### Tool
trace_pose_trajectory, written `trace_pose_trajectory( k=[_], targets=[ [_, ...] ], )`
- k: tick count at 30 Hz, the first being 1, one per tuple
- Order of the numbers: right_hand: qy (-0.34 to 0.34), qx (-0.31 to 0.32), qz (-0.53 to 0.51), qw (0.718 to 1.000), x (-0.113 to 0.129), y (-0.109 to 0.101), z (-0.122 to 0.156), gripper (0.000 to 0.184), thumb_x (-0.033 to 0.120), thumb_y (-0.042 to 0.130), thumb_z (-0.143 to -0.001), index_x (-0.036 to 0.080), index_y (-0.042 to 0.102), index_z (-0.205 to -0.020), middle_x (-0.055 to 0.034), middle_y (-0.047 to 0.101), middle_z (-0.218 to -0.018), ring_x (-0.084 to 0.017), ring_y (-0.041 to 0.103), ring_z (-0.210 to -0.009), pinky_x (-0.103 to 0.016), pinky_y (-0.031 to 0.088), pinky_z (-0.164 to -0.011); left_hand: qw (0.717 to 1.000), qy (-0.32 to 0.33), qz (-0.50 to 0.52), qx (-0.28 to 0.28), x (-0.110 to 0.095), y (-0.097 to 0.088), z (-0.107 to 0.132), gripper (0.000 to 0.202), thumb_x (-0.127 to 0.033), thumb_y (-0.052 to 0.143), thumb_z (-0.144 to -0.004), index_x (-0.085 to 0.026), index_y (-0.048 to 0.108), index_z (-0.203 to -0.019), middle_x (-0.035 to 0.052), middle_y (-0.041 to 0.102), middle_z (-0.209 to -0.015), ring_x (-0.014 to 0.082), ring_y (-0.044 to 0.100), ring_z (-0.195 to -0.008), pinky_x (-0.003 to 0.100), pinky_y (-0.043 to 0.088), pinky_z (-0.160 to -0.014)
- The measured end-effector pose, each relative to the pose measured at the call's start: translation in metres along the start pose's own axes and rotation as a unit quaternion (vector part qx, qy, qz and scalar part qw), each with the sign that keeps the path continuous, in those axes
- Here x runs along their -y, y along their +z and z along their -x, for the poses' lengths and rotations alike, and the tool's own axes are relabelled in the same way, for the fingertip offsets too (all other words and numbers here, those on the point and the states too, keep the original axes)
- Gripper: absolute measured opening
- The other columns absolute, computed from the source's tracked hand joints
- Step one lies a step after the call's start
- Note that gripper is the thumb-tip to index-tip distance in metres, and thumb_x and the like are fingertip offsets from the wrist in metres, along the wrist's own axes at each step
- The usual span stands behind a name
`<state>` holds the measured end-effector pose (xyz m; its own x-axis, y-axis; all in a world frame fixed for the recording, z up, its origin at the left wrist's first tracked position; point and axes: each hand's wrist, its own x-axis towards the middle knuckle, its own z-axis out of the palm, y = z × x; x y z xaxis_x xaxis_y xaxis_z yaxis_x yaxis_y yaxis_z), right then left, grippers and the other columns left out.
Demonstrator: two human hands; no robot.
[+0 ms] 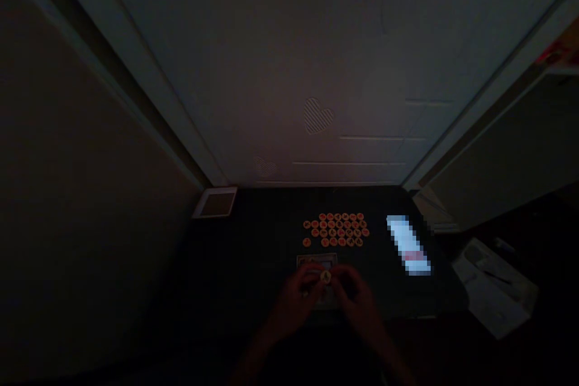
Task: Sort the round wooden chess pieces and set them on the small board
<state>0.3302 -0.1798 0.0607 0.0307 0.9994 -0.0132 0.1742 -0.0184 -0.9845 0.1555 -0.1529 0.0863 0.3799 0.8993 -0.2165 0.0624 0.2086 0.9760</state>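
Together, left hand (296,294) and right hand (357,294) pinch one xiangqi piece (326,277)

The person's hands meet near the front of the dark tabletop (253,241), fingertips closed on the little disc from either side. It is held with its marked face turned up toward the head camera, presumably so that the face can be seen. Beneath and just beyond the hands is a shallow box (335,258), its near part mostly covered by them; the light is so poor that its contents cannot be made out with confidence.

Past the box, more xiangqi pieces (341,233) lie flat in four rough rows, close together, with a gap near the left end of the nearest row. Such spacing probably leaves each face uncovered and within easy reach. To the right of the rows, well apart from them, lies a bright phone (408,245), perhaps set aside there to leave the middle free for the hands.

As for writing, the discs bear red or dark characters, too small to read. The phone's screen is pixelated beyond reading, and no brand shows. A pale upright panel (271,72) behind the tabletop carries a striped heart (317,115) but no legible words.
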Motion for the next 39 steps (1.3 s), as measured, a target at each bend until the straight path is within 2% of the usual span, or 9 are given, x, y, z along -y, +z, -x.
trace_pose_trajectory(
  k=[11,20,25,31,35,39],
  targets=[
    [0.001,-0.004,0.012,1.000,-0.001,-0.001,0.003,0.026,0.043,0.066,-0.091,0.022,0.068,-0.106,-0.0058,0.074,-0.100,-0.023,0.068,-0.094,-0.033,0.053,-0.085,1.000,0.002,-0.004,-0.006,0.005,-0.001,-0.001,0.027,-0.038,0.065,-0.091,-0.024,0.061,-0.114,0.0052,0.075,-0.112,0.0221,0.070,-0.105,0.031,0.054,-0.086],
    [-0.015,0.003,0.034,0.999,0.004,0.000,0.003,0.027,0.045,0.066,-0.090,0.022,0.071,-0.104,-0.0058,0.075,-0.097,-0.023,0.068,-0.092,-0.034,0.053,-0.085,0.999,0.017,-0.027,-0.011,0.013,-0.002,-0.004,0.024,-0.039,0.062,-0.093,-0.023,0.060,-0.109,0.0031,0.076,-0.099,0.0209,0.072,-0.093,0.032,0.053,-0.081],
    [-0.014,-0.005,0.045,0.999,0.006,-0.001,0.003,0.028,0.046,0.067,-0.090,0.022,0.071,-0.103,-0.0062,0.075,-0.098,-0.024,0.068,-0.093,-0.034,0.053,-0.085,0.999,0.030,-0.025,-0.011,0.010,-0.003,-0.007,0.021,-0.040,0.059,-0.094,-0.021,0.062,-0.102,0.0032,0.075,-0.094,0.0209,0.071,-0.090,0.032,0.053,-0.082],
    [-0.004,-0.005,0.028,1.000,0.004,-0.001,0.003,0.032,0.049,0.065,-0.091,0.022,0.071,-0.105,-0.0069,0.075,-0.100,-0.024,0.069,-0.095,-0.035,0.054,-0.088,0.999,0.027,-0.018,-0.002,0.009,-0.002,-0.004,0.023,-0.039,0.057,-0.096,-0.022,0.061,-0.111,0.0042,0.075,-0.099,0.0206,0.071,-0.089,0.032,0.053,-0.080],
    [-0.010,-0.014,0.019,1.000,0.006,-0.001,0.003,0.033,0.050,0.065,-0.090,0.022,0.071,-0.106,-0.0073,0.075,-0.101,-0.024,0.069,-0.095,-0.034,0.055,-0.086,0.999,0.034,-0.017,0.010,0.008,-0.001,-0.001,0.025,-0.037,0.060,-0.095,-0.023,0.059,-0.115,0.0053,0.074,-0.111,0.0211,0.070,-0.100,0.032,0.053,-0.087],
    [-0.019,-0.017,0.023,0.999,0.009,-0.002,0.003,0.031,0.049,0.066,-0.090,0.022,0.071,-0.105,-0.0075,0.076,-0.101,-0.025,0.069,-0.096,-0.034,0.055,-0.085,0.999,0.027,-0.020,0.006,0.007,0.000,0.000,0.026,-0.038,0.062,-0.094,-0.024,0.058,-0.116,0.0046,0.075,-0.106,0.0216,0.071,-0.099,0.033,0.053,-0.087]
  ],
)
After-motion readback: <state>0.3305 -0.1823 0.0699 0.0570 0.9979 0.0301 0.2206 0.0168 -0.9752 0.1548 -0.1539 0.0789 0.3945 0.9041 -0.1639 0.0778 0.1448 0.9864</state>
